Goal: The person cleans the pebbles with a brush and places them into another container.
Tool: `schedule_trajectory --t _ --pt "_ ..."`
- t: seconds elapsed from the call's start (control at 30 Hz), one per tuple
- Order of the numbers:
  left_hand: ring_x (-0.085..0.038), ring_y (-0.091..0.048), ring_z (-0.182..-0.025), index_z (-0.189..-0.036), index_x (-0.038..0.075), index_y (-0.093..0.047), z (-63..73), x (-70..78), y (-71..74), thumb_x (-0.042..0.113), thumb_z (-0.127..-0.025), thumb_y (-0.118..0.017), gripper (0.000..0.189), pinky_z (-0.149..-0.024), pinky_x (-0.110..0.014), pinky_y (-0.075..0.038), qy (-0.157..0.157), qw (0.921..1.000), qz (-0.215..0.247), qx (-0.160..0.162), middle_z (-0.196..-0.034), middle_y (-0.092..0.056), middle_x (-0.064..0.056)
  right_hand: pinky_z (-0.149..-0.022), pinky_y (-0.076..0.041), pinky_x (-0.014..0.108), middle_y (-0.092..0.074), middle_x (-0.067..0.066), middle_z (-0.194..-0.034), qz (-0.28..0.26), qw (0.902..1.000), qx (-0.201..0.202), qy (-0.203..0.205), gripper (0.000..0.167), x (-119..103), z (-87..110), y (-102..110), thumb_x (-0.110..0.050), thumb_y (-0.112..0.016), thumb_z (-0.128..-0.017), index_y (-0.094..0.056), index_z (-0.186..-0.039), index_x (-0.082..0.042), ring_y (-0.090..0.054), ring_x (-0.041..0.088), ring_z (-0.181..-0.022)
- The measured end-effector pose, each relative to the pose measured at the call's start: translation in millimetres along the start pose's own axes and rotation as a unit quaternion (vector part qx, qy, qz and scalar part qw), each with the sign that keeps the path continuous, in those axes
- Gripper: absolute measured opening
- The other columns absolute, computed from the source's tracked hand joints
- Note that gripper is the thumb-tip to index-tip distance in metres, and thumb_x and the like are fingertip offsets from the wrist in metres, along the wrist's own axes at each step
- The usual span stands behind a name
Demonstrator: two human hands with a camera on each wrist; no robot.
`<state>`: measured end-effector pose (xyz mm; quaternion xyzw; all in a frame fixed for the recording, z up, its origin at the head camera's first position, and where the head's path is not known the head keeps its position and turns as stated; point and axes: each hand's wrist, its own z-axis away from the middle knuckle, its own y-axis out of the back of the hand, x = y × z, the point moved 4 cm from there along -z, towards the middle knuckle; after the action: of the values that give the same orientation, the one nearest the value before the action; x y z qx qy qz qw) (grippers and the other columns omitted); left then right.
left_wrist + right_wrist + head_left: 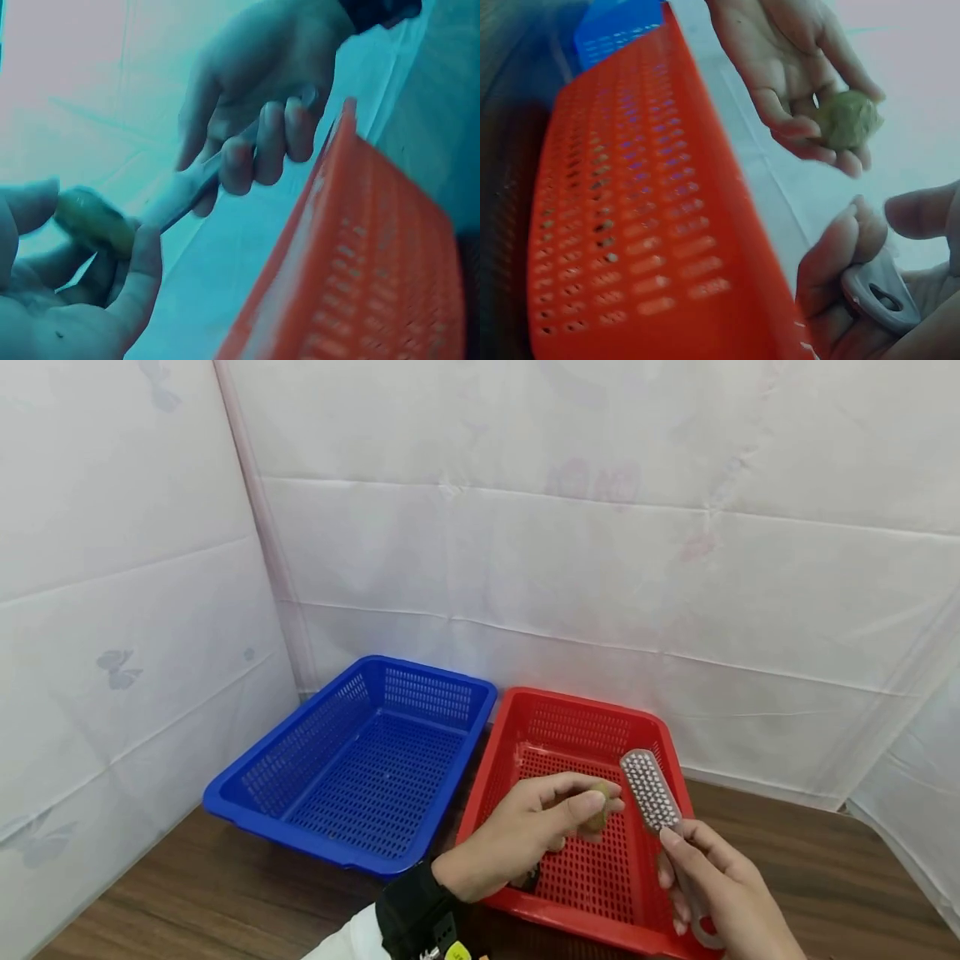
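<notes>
My left hand (pixel 517 828) pinches a small, roundish olive-green lump (pixel 597 807) between thumb and fingers, above the red basket (pixel 585 927). The lump (pixel 849 120) looks rough in the right wrist view and yellow-green with darker skin in the left wrist view; its kind is unclear. Over the basket's right side, my right hand (pixel 727 881) grips a grey hand grater (pixel 651 789) by its handle. The toothed face of the grater tilts up toward the head camera, and a hole shows at the handle's end. Lump and grater are close but apart.
A blue perforated basket (pixel 375 777) stands left of the red one on the brown wooden table (pixel 810 877). Inside the red basket's near left corner lies a dark object (pixel 528 881), partly hidden. White patterned cloth (pixel 480 552) hangs behind and at both sides.
</notes>
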<state>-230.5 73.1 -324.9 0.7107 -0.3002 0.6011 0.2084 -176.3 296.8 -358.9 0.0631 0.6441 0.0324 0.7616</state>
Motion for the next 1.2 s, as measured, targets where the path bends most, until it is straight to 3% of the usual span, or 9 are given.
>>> schedule_trajectory --t 0.17,0.27,0.37,0.5,0.73,0.9,1.07,1.2 --pt "-0.023 -0.068 -0.118 -0.138 -0.004 -0.064 -2.8 -7.4 -2.1 0.034 -0.115 -0.048 0.047 -0.099 -0.04 -0.059 0.042 0.9922 0.116 0.016 -0.133 -0.069 -0.014 -0.047 -0.051 0.035 -0.055 0.013 -0.088 0.011 0.9987 0.046 0.017 0.035 -0.9 -0.1 -9.2 -0.039 -0.049 -0.114 -0.056 -0.117 -0.004 -0.048 0.025 -0.059" --pt "-0.021 -0.074 -0.104 -0.141 -0.002 -0.064 -3.0 -9.9 -0.1 0.039 -0.114 -0.049 0.051 -0.09 -0.036 -0.062 0.066 0.9878 0.14 0.012 -0.126 -0.071 -0.015 -0.047 -0.051 0.035 -0.055 0.013 -0.088 0.024 0.9977 0.057 0.028 0.038 -3.2 0.7 -12.0 -0.042 -0.046 -0.115 -0.058 -0.119 -0.006 -0.048 0.026 -0.06" --pt "-0.017 -0.075 -0.088 -0.137 0.001 -0.066 -3.0 -9.6 5.1 0.043 -0.113 -0.049 0.052 -0.077 -0.029 -0.063 0.084 0.9893 0.118 0.013 -0.12 -0.072 -0.012 -0.047 -0.051 0.036 -0.056 0.014 -0.088 0.033 0.997 0.057 0.041 0.043 -10.9 1.9 -13.5 -0.044 -0.044 -0.115 -0.058 -0.118 -0.004 -0.05 0.028 -0.06" --pt "-0.011 -0.067 -0.074 -0.135 0.0 -0.065 -4.8 -4.2 14.9 0.044 -0.113 -0.05 0.052 -0.063 -0.021 -0.057 0.102 0.99 0.097 0.013 -0.116 -0.072 -0.01 -0.049 -0.053 0.038 -0.058 0.018 -0.083 0.041 0.9962 0.049 0.059 0.054 -25.6 -0.8 -17.4 -0.048 -0.042 -0.114 -0.061 -0.105 0.002 -0.052 0.029 -0.06" --pt "-0.011 -0.065 -0.073 -0.14 0.0 -0.063 -13.6 2.0 17.3 0.041 -0.114 -0.047 0.051 -0.063 -0.019 -0.054 0.102 0.9919 0.074 -0.016 -0.117 -0.075 -0.011 -0.049 -0.048 0.034 -0.059 0.014 -0.086 0.056 0.9929 0.047 0.094 0.046 -38.8 -7.8 -22.8 -0.041 -0.048 -0.114 -0.065 -0.099 -0.001 -0.052 0.028 -0.062" --pt "-0.011 -0.062 -0.065 -0.137 0.002 -0.067 -16.4 1.7 12.8 0.041 -0.114 -0.048 0.049 -0.057 -0.018 -0.051 0.123 0.9901 0.066 -0.016 -0.112 -0.077 -0.012 -0.048 -0.043 0.035 -0.058 0.015 -0.085 0.068 0.9884 0.054 0.124 0.047 -44.4 -7.0 -24.2 -0.039 -0.047 -0.115 -0.063 -0.096 0.0 -0.052 0.03 -0.063" --pt "-0.011 -0.056 -0.06 -0.138 0.004 -0.066 -19.1 7.5 13.9 0.037 -0.11 -0.052 0.045 -0.052 -0.017 -0.047 0.132 0.9892 0.061 -0.02 -0.108 -0.077 -0.011 -0.05 -0.044 0.037 -0.058 0.016 -0.089 0.063 0.9877 0.048 0.135 0.045 -50.6 -6.3 -24.4 -0.04 -0.046 -0.115 -0.062 -0.101 0.0 -0.052 0.031 -0.065" --pt "-0.01 -0.057 -0.061 -0.141 0.006 -0.064 -19.6 11.5 15.7 0.032 -0.109 -0.052 0.043 -0.054 -0.016 -0.047 0.125 0.99 0.062 -0.023 -0.112 -0.078 -0.012 -0.052 -0.049 0.034 -0.057 0.013 -0.091 0.066 0.9888 0.045 0.126 0.038 -56.4 -7.1 -22.8 -0.039 -0.052 -0.113 -0.065 -0.121 -0.004 -0.052 0.028 -0.064"
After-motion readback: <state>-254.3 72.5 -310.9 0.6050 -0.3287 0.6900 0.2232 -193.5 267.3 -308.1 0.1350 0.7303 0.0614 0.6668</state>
